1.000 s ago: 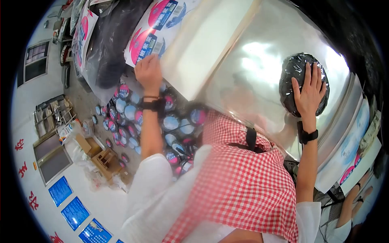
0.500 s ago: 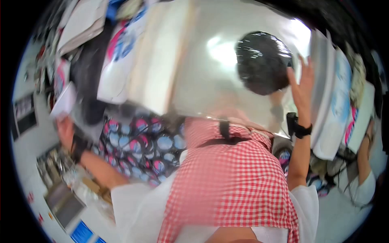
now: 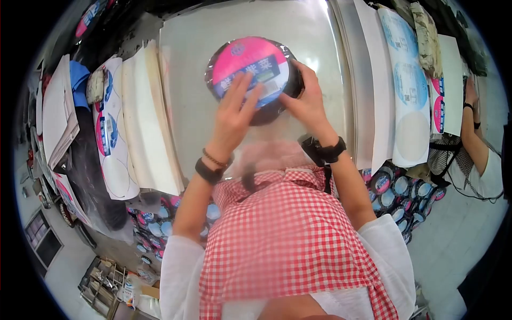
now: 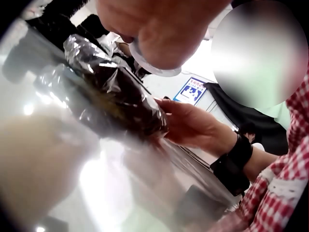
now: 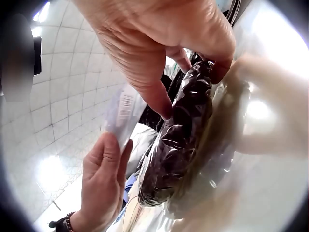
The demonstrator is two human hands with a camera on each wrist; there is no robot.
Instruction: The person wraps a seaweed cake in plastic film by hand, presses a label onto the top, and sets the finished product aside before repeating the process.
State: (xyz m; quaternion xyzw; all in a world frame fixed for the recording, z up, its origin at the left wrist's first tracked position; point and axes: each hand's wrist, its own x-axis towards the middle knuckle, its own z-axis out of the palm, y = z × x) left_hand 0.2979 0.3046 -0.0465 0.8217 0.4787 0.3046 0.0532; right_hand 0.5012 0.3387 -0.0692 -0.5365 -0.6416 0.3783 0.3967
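Note:
A round black package (image 3: 265,115) wrapped in clear film lies on a shiny steel table (image 3: 186,80). A round pink and blue label (image 3: 250,61) sits over its top. My left hand (image 3: 234,114) holds this label, fingers spread along its near edge. In the right wrist view the label (image 5: 123,111) is pinched between thumb and fingers of the left hand (image 5: 104,183), a little off the package (image 5: 183,140). My right hand (image 3: 304,104) grips the package's right rim, thumb and fingers curled on the film. The left wrist view shows that right hand (image 4: 188,123) on the package (image 4: 116,96).
Sheets of round labels lie on the table's left (image 3: 112,122) and right (image 3: 408,80). A stack of white boards (image 3: 149,117) sits beside the left sheets. Several labelled packages are piled on the floor (image 3: 394,192). Another person (image 3: 480,154) stands at the far right.
My left hand left the label sheet on the left and brought a label over the package. My right hand went from lying flat on the package to gripping its rim.

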